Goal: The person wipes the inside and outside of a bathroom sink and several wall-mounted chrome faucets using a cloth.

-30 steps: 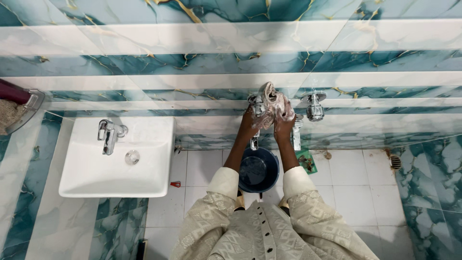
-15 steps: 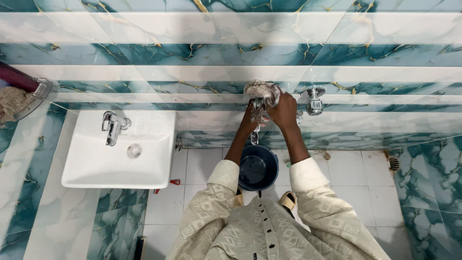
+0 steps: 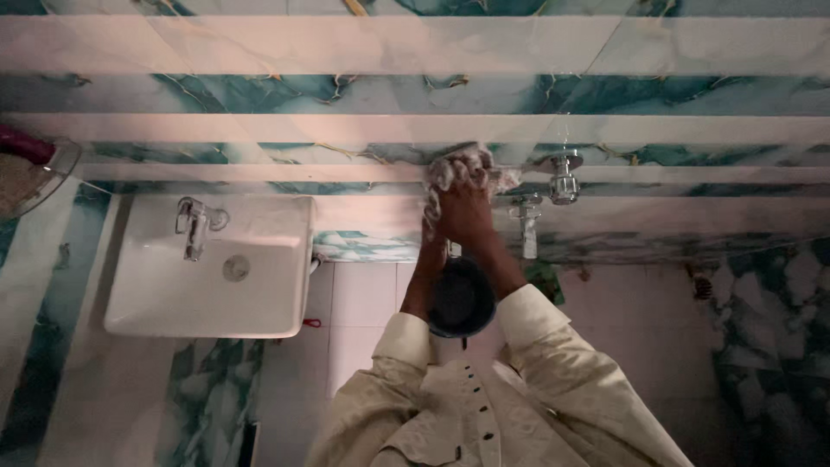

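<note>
One soapy cloth (image 3: 467,169) is pressed against the tiled wall (image 3: 259,95), bunched up over a tap that it hides. Two more chrome fittings show on the wall to its right: one round valve knob (image 3: 564,182) and one spout (image 3: 527,227) just below and left of that knob. One dark blue bucket (image 3: 462,301) stands on the floor directly under the arms. One white washbasin (image 3: 212,270) with a single mixer tap (image 3: 192,227) is fixed well to the left, and one clear corner shelf (image 3: 39,177) sits at the far left edge.

Both hands are raised together at the cloth. The right hand (image 3: 471,207) lies on top, fingers curled closed around the cloth. The left hand (image 3: 435,227) is mostly hidden beneath the right; it touches the cloth's lower edge, but how far its fingers are closed cannot be told
</note>
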